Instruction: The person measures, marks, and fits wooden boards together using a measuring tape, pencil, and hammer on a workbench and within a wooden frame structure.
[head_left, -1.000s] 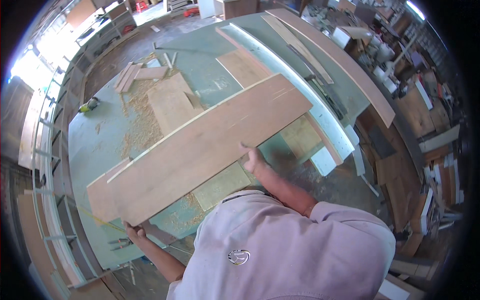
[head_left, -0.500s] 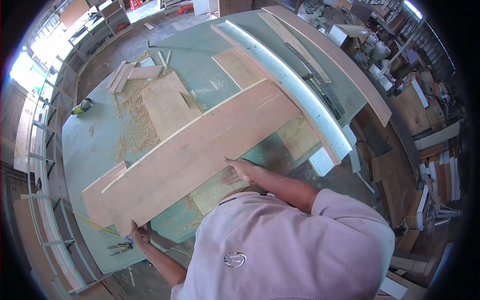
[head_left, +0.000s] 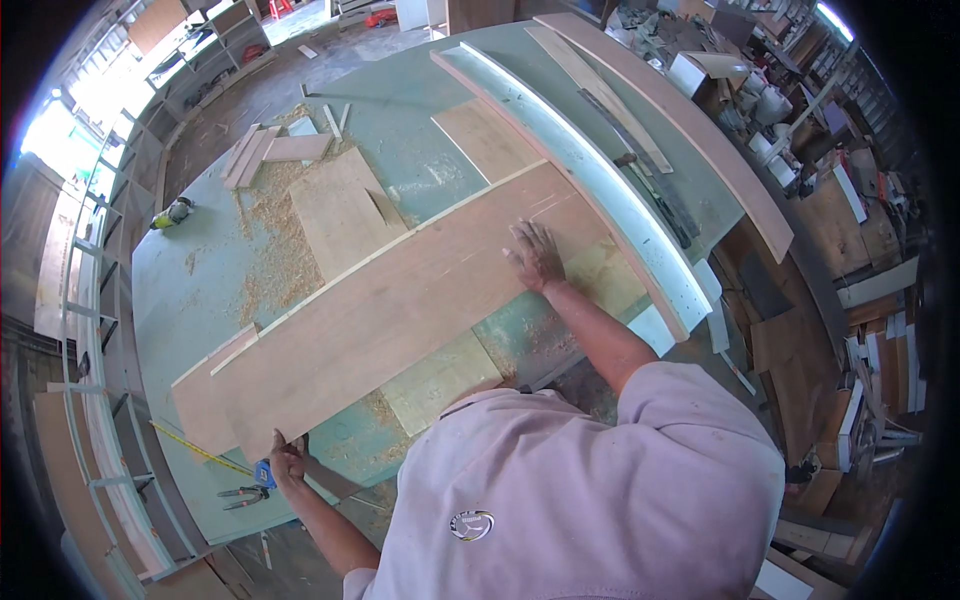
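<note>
My left hand (head_left: 288, 458) grips the near-left corner of a long plywood board (head_left: 370, 330) with a pale strip along its far edge. My right hand (head_left: 537, 258) lies flat on the board's right part, fingers spread. Another board (head_left: 198, 405) lies under the left end. Beside my left hand are a blue tape measure (head_left: 263, 475) with yellow blade out and pliers (head_left: 240, 496). The board's right end meets a long rail (head_left: 590, 160) with a white face. A pale panel (head_left: 435, 385) lies partly under the near edge.
The green table (head_left: 180, 300) carries shavings (head_left: 270, 250), offcuts (head_left: 260, 155), a power tool (head_left: 172, 213) at the far left and long planks (head_left: 690, 110) at the back right. A slatted frame (head_left: 90, 380) stands left; stacked boards and clutter (head_left: 850, 350) fill the right side.
The board has settled slightly left, its right end now against the rail instead of over it. My right hand has moved from the near edge up and right onto the board, flattening out.
</note>
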